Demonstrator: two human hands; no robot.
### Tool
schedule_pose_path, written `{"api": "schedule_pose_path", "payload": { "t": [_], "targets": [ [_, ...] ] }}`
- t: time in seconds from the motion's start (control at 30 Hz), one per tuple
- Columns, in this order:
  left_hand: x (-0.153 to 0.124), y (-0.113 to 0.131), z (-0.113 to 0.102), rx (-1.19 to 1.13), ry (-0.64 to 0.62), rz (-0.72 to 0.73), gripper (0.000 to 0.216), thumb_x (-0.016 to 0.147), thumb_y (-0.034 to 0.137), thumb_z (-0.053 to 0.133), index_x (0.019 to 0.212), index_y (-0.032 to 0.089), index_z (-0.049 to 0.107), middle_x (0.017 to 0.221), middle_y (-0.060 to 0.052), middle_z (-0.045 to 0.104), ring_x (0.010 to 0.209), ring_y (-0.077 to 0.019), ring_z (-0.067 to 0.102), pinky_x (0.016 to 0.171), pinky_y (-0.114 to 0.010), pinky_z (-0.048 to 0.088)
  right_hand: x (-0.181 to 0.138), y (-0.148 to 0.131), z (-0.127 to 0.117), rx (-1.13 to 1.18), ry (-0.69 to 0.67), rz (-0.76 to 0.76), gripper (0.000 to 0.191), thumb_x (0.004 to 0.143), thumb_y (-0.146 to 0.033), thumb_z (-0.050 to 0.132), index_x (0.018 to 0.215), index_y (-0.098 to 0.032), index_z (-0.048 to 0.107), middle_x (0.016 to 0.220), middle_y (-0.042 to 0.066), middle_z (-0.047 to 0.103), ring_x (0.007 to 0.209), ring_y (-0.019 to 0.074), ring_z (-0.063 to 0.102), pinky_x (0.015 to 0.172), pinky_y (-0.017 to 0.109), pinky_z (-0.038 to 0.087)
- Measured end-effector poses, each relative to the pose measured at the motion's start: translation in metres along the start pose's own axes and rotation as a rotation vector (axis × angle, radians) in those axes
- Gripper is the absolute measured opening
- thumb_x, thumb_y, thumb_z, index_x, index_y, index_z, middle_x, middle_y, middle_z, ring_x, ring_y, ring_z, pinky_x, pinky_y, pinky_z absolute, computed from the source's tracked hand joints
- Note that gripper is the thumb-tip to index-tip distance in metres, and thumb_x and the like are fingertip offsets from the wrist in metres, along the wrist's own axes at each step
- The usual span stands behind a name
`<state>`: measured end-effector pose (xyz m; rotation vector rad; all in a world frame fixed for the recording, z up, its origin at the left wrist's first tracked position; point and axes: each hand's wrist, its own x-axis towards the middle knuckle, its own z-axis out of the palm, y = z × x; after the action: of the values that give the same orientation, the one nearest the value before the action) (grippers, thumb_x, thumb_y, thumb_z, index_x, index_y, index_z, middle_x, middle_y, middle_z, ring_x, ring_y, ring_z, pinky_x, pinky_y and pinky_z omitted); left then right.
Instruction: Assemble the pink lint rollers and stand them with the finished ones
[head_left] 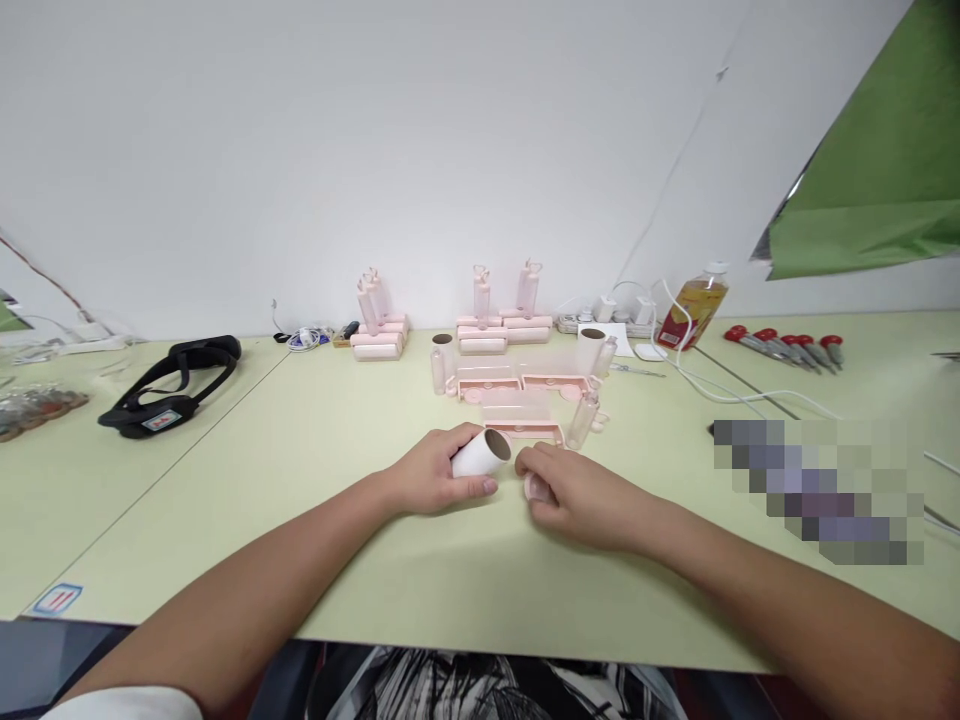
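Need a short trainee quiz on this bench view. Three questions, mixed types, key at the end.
1. Multiple choice: what is in the left hand?
A) a coiled cable
B) a white tube
C) a black headset

2. True or false: in the picture, the red-topped items lie farther right than the drink bottle.

3. Count: how many other white tubes show a dark open end?

Key:
1. B
2. True
3. Two: the left one and the right one, both beyond the hands.

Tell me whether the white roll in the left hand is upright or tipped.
Tipped: the white roll leans in the left hand, its hollow end turned up and to the right.
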<state>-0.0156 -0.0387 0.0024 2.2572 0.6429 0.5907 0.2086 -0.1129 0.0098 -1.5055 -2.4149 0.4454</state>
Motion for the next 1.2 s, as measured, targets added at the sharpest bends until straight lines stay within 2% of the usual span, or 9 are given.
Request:
{"api": "schedule_pose_path", "payload": {
  "t": [0.1, 0.23, 0.5, 0.67, 0.9, 1.07, 1.2],
  "targets": [
    [0.000, 0.001, -0.002, 0.040, -0.014, -0.015, 0.048, 0.078, 0.048, 0.065, 0.116, 0.021, 0.057, 0.103, -0.003, 0.064, 0.088, -0.0191, 0.060, 0.076, -0.028, 0.047, 0.002, 0.002, 0.000, 0.043, 0.036, -0.010, 0.007, 0.079, -0.013, 0.048, 0.078, -0.018, 0.053, 0.080, 0.004, 0.055, 0.072, 0.0161, 0.051, 0.064, 0.026, 0.036],
    [0.000, 0.001, -0.004, 0.065, -0.035, -0.033, 0.050, 0.078, 0.049, 0.064, 0.118, 0.022, 0.056, 0.104, -0.004, 0.065, 0.089, -0.0203, 0.061, 0.078, -0.029, 0.048, 0.004, 0.003, -0.001, 0.073, 0.056, -0.016, 0.013, 0.084, -0.020, 0.049, 0.073, -0.017, 0.055, 0.076, 0.004, 0.056, 0.068, 0.0154, 0.050, 0.061, 0.026, 0.036],
    [0.001, 0.002, -0.005, 0.116, -0.061, -0.070, 0.052, 0.078, 0.050, 0.063, 0.121, 0.022, 0.056, 0.104, -0.003, 0.067, 0.087, -0.0206, 0.063, 0.071, -0.027, 0.047, 0.004, 0.004, 0.000, 0.356, 0.303, 0.159, 0.008, 0.079, -0.022, 0.053, 0.074, -0.021, 0.048, 0.054, -0.007, 0.045, 0.050, 0.0105, 0.039, 0.048, 0.022, 0.030],
    [0.001, 0.002, -0.004, 0.141, -0.051, -0.079, 0.051, 0.079, 0.048, 0.064, 0.123, 0.023, 0.055, 0.108, -0.003, 0.067, 0.092, -0.0219, 0.063, 0.073, -0.027, 0.047, 0.004, 0.003, 0.001, 0.403, 0.395, 0.178, 0.021, 0.083, -0.035, 0.055, 0.071, -0.022, 0.045, 0.052, -0.007, 0.046, 0.047, 0.0102, 0.039, 0.046, 0.022, 0.029],
    [0.000, 0.012, 0.005, 0.168, -0.084, -0.032, 0.050, 0.081, 0.051, 0.061, 0.122, 0.023, 0.055, 0.107, -0.004, 0.067, 0.091, -0.0227, 0.063, 0.076, -0.029, 0.047, 0.003, -0.002, 0.003, 0.176, 0.432, 0.068, 0.022, 0.086, -0.036, 0.053, 0.070, -0.021, 0.047, 0.056, -0.003, 0.050, 0.050, 0.0112, 0.043, 0.050, 0.024, 0.031],
    [0.000, 0.009, 0.006, 0.145, -0.079, -0.024, 0.049, 0.082, 0.050, 0.060, 0.123, 0.023, 0.055, 0.110, -0.004, 0.067, 0.093, -0.0231, 0.063, 0.077, -0.029, 0.047, 0.001, -0.005, 0.006, 0.143, 0.391, -0.112, 0.018, 0.084, -0.024, 0.051, 0.069, -0.021, 0.043, 0.070, 0.002, 0.057, 0.062, 0.0135, 0.050, 0.057, 0.025, 0.037],
    [0.001, 0.007, 0.004, 0.120, -0.038, -0.048, 0.051, 0.082, 0.050, 0.059, 0.125, 0.023, 0.054, 0.114, -0.005, 0.066, 0.097, -0.0241, 0.062, 0.080, -0.031, 0.048, 0.001, -0.007, 0.008, 0.106, 0.364, -0.212, 0.020, 0.083, -0.019, 0.050, 0.067, -0.021, 0.039, 0.073, 0.002, 0.056, 0.064, 0.0137, 0.048, 0.059, 0.026, 0.036]
  ]
}}
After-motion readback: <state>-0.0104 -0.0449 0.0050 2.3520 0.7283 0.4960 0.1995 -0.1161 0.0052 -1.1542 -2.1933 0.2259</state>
